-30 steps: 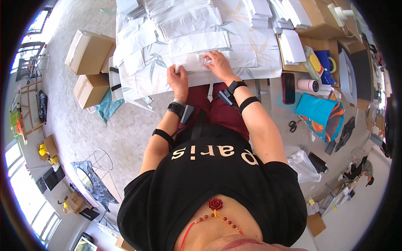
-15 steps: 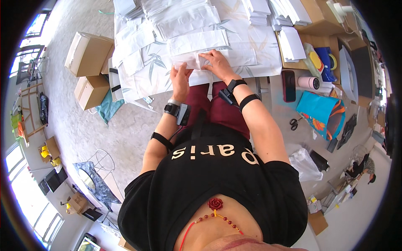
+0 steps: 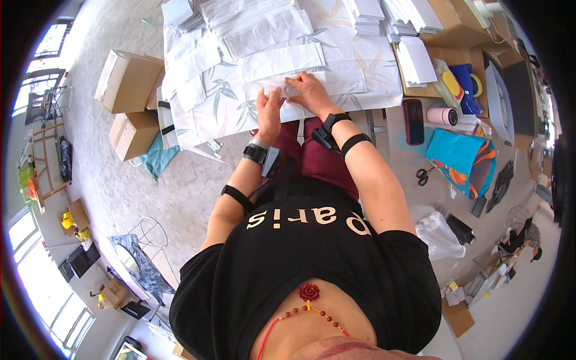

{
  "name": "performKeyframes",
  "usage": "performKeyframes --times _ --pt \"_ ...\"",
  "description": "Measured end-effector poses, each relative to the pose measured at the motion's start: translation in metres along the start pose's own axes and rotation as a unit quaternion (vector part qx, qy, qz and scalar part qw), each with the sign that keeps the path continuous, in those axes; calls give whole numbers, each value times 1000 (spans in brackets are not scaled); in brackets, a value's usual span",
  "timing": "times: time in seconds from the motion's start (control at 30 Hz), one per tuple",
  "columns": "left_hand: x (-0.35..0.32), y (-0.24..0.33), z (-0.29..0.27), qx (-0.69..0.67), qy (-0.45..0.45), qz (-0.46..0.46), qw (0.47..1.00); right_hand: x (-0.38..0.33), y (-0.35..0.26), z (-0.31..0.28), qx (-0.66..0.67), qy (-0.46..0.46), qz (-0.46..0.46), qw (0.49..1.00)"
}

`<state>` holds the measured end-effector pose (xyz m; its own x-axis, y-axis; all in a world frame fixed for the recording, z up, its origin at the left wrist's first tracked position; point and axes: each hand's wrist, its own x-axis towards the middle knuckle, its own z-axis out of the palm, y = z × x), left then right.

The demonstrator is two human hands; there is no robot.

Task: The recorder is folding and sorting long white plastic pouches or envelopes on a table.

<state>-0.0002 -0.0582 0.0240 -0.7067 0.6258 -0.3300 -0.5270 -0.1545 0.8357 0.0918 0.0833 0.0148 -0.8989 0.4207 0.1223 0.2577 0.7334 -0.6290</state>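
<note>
A thin, see-through white plastic sleeve lies near the front edge of the table, running out to the right under my right hand. My right hand rests on it with thumb and fingers curled, pinching its film. Close beside, my left hand pinches the sleeve's near left part, its fingertips almost meeting the right hand's. Just beyond the hands lies a flat white sleeve. Farther back is a pile of similar white sleeves, with more of them spread to the left.
A pale leaf-patterned cloth covers the table. White paper stacks stand at its right. Right of the table lie a dark phone, a pink cup, a blue bag and scissors. Cardboard boxes sit at left.
My left hand has moved right, close to the right hand, gathering the near left part of the sleeve. The right hand has barely moved.
</note>
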Motion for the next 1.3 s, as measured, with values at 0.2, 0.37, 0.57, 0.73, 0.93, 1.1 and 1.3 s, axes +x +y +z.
performKeyframes --times 0.2,0.37,0.57,0.73,0.93,1.1,1.3 --pt "3 -4 7 107 -12 37 993 -3 -5 -5 -11 -17 4 1000" --pt "-1 5 25 247 -37 26 968 -24 0 -17 39 1 45 998" --pt "-2 13 35 302 -75 77 947 -33 -3 -47 181 43 256 949" --pt "-1 12 30 265 -57 51 961 -35 21 -29 91 145 231 958" --pt "15 8 2 140 90 99 981 -30 28 -17 48 146 229 961" --pt "4 22 10 389 66 225 891 -31 28 -18 48 152 222 962" --pt "-4 -2 16 583 -97 370 716 -28 19 -23 32 128 234 963"
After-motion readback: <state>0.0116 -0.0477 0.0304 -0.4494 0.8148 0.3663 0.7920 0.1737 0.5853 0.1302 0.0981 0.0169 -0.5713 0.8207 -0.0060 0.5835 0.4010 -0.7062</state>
